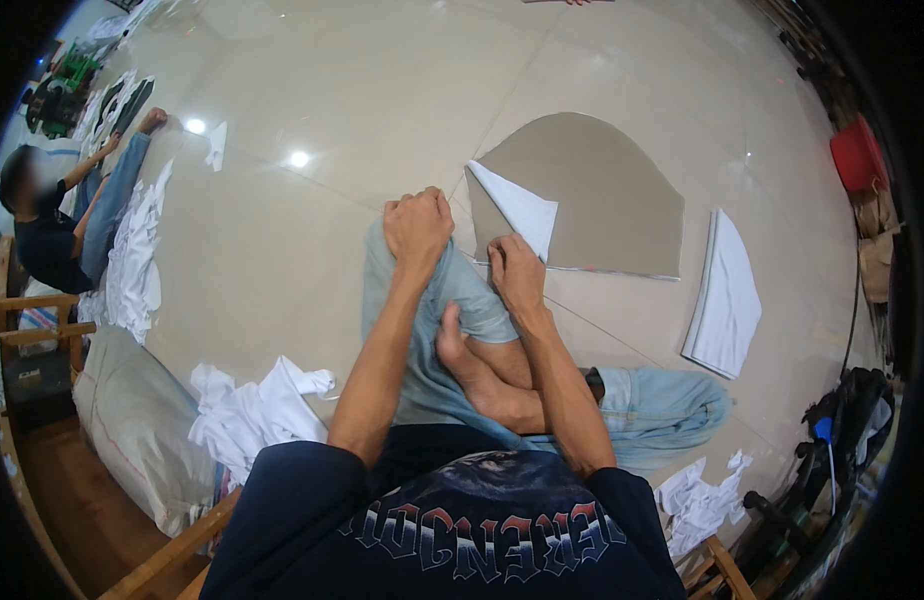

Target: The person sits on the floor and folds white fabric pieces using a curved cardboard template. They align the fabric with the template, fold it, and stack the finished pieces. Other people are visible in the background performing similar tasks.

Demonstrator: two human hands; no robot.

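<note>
My left hand (418, 225) rests with curled fingers on the raised knee of my light blue jeans; nothing shows in it. My right hand (517, 274) is bent over the lower left part of a tan panel (612, 195) with a curved top, which lies flat on the floor. Its fingers touch the panel beside a white folded-over cloth flap (526, 214); whether they pinch it is hidden. Thin pale layers show along the panel's bottom edge. Further right lies a folded stack of white cloth (724, 300), apart from the panel.
Crumpled white cloth (259, 405) lies at my left beside a large woven sack (143, 427). More white scraps (706, 499) are at lower right. A co-worker (49, 217) sits on the floor at far left among white cloth. A red container (858, 154) stands at the right.
</note>
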